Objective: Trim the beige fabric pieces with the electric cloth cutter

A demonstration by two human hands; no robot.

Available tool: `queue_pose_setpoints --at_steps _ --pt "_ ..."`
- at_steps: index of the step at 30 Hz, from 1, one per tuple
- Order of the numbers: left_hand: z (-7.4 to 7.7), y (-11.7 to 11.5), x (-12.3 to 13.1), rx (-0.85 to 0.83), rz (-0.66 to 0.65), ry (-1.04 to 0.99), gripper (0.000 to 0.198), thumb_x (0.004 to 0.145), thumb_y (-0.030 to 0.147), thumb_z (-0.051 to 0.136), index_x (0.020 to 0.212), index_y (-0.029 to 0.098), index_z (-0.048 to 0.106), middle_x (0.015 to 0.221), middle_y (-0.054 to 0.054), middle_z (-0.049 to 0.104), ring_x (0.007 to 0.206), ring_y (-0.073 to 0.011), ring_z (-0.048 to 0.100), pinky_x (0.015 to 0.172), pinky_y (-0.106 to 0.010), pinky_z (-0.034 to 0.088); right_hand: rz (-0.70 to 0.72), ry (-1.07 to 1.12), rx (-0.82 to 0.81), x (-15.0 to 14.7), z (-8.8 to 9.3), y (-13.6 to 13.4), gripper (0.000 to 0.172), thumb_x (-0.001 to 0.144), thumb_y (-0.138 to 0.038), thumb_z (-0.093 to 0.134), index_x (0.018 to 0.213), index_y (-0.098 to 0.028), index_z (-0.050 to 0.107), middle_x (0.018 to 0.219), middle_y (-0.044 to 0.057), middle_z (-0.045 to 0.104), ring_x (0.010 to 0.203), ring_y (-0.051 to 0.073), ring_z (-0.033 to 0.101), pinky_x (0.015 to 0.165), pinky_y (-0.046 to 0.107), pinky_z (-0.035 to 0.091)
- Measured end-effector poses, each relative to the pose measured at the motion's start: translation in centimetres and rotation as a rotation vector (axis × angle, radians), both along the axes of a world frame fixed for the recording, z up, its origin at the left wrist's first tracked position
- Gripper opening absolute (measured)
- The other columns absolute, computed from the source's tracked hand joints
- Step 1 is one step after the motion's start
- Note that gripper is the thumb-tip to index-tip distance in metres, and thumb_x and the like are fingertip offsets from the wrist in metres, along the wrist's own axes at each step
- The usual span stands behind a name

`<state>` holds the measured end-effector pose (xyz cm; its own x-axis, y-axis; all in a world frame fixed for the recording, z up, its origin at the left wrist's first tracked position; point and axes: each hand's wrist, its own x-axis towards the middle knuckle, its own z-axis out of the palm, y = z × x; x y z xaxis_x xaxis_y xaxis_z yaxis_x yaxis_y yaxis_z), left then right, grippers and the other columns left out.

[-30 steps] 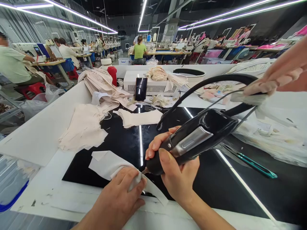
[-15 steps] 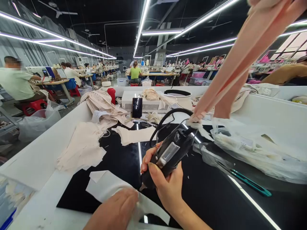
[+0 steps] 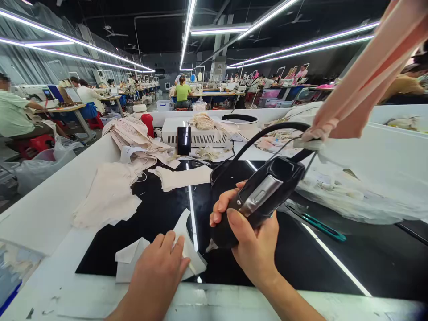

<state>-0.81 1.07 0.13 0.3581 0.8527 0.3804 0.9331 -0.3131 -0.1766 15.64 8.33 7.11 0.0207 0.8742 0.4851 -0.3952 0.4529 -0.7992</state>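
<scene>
My right hand (image 3: 256,236) is wrapped round a black corded power tool (image 3: 259,196) with a silver plate on its side. The tool tilts down to the left, and its small metal tip (image 3: 211,246) is just right of a white fabric piece (image 3: 189,236). A knotted pink cloth strip (image 3: 364,84) reaches from the tool's cable end up out of view. My left hand (image 3: 160,258) presses on the fabric piece, fingers bent and thumb near its right edge; the palm hides part of it. The fabric curves up at its far end and folds over at the left.
Beige fabric pieces (image 3: 107,191) are piled at the left, with a cut piece (image 3: 182,177) on the black board (image 3: 301,263). A phone (image 3: 183,140) leans on a white box. Teal tweezers (image 3: 323,227) and a plastic bag (image 3: 361,196) lie right. Co-workers sit beyond the table wall.
The power tool has moved right in my right hand, away from my left hand. The fabric piece has turned, its far end now pointing up the board, with my left hand shifted onto it.
</scene>
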Motion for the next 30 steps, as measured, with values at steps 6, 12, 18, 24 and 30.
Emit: queue_pose_setpoints --at_steps 6,12,18,24,30 --pt "0.4 -0.2 -0.2 -0.003 0.015 0.027 0.027 0.098 0.024 0.052 0.121 0.012 0.060 0.098 -0.008 0.064 0.074 -0.0219 0.063 0.059 -0.033 0.053 0.001 0.025 -0.002 0.7 0.0 -1.3 0.036 0.084 -0.033 0.076 0.109 -0.029 0.050 0.078 -0.006 0.062 0.055 0.012 0.060 0.051 0.028 0.053" --pt "1.1 -0.4 -1.1 0.009 -0.023 0.040 0.029 0.103 0.021 0.040 0.120 0.009 0.060 0.095 -0.009 0.065 0.073 -0.0226 0.064 0.066 -0.039 0.056 0.019 0.039 -0.007 0.4 -0.2 -1.5 0.037 0.084 -0.034 0.076 0.109 -0.028 0.048 0.078 -0.005 0.061 0.056 0.012 0.059 0.050 0.028 0.053" --pt "2.3 -0.5 -0.5 0.074 -0.215 -0.085 0.027 0.100 0.006 0.037 0.112 0.011 0.061 0.101 -0.010 0.067 0.090 -0.0236 0.065 0.077 -0.037 0.058 0.014 0.058 0.017 -0.3 -0.4 -2.0 0.031 0.085 -0.033 0.074 0.099 -0.027 0.047 0.077 -0.005 0.061 0.057 0.012 0.059 0.050 0.027 0.053" --pt "2.2 0.1 0.4 -0.066 -0.564 -0.228 0.021 0.100 0.003 0.043 0.105 0.009 0.062 0.097 -0.009 0.068 0.089 -0.0213 0.066 0.081 -0.035 0.061 0.017 0.060 0.007 -0.6 -0.4 -2.1 0.032 0.083 -0.028 0.074 0.100 -0.028 0.047 0.075 -0.005 0.062 0.056 0.012 0.059 0.049 0.027 0.054" --pt "0.8 0.9 -0.1 -0.170 -0.612 -0.232 0.021 0.102 0.008 0.046 0.116 0.007 0.061 0.105 -0.009 0.070 0.098 -0.0220 0.067 0.088 -0.035 0.061 0.008 0.061 0.019 -0.5 -0.7 -2.1 0.032 0.085 -0.033 0.075 0.104 -0.029 0.050 0.076 -0.004 0.062 0.058 0.013 0.061 0.051 0.028 0.055"
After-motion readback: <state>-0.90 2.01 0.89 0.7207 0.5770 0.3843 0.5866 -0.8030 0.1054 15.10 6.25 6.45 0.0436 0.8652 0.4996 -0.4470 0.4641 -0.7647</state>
